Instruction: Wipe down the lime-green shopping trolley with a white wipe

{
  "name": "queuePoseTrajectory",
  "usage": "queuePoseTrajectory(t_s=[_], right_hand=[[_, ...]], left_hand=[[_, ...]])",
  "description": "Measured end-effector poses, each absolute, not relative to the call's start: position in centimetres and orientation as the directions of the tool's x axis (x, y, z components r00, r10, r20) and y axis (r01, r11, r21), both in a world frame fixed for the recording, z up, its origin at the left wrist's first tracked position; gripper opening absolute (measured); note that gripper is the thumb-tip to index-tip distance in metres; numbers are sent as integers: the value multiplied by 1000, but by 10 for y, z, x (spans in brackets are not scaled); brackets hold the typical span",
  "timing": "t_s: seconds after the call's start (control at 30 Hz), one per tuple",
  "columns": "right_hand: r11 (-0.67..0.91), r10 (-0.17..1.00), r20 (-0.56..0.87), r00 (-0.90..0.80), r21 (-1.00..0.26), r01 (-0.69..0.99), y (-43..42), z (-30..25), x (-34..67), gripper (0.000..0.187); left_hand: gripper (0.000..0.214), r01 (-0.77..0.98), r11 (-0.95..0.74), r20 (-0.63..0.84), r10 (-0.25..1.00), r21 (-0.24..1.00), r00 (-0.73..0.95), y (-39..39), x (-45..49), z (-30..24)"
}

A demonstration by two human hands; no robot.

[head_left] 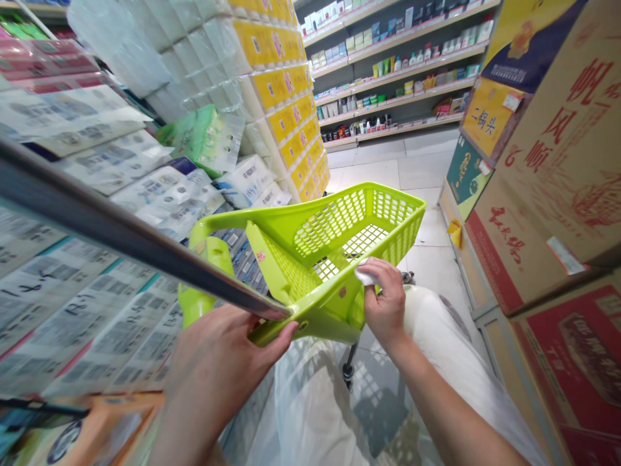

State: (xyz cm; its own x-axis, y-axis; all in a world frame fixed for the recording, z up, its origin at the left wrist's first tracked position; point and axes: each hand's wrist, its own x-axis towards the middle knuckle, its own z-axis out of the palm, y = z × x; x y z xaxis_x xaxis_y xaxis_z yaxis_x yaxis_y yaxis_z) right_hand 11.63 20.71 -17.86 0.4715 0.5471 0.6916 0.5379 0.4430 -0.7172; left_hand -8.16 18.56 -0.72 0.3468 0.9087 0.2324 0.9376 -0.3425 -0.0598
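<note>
A lime-green plastic shopping cart (334,294) with perforated sides stands in front of me, and its basket holds no goods. My left hand (226,356) is closed round the cart's near corner, thumb along the outer side, its fingers partly hidden. A grey metal pole (160,249) slants from the upper left to that same corner, just above this hand. My right hand (387,301) pinches a small white wad (367,277), a tissue or cloth, against the near rim of the basket. A sticker (261,257) shows on the cart's inner flap.
Packs of paper goods (87,291) are stacked close on the left, beside a tall pile of yellow-and-white packs (286,90). Cardboard cartons (553,168) line the right side. Shelves of bottles and boxes (398,65) stand beyond the tiled floor (388,168). A cart wheel (347,374) shows below.
</note>
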Motion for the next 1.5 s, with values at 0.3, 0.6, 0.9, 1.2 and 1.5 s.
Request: queuePoseTrajectory(t_s=[0.3, 0.6, 0.9, 1.2, 1.5], right_hand=[[561, 528, 761, 376, -645, 518, 202, -177, 112, 33], [491, 665, 652, 365, -749, 445, 184, -191, 84, 30], [366, 646, 554, 525, -828, 424, 195, -195, 94, 28], [522, 560, 595, 577, -794, 312, 174, -155, 97, 28], [696, 604, 797, 17, -538, 475, 197, -127, 102, 39]], left_hand=[[26, 949, -308, 199, 928, -73, 316, 185, -83, -7], [34, 929, -335, 253, 896, -156, 365, 186, -95, -12], [31, 924, -349, 243, 893, -154, 378, 185, -94, -11], [34, 922, -341, 250, 891, -182, 379, 184, -92, -10], [34, 916, -334, 243, 891, -220, 383, 184, -88, -7]])
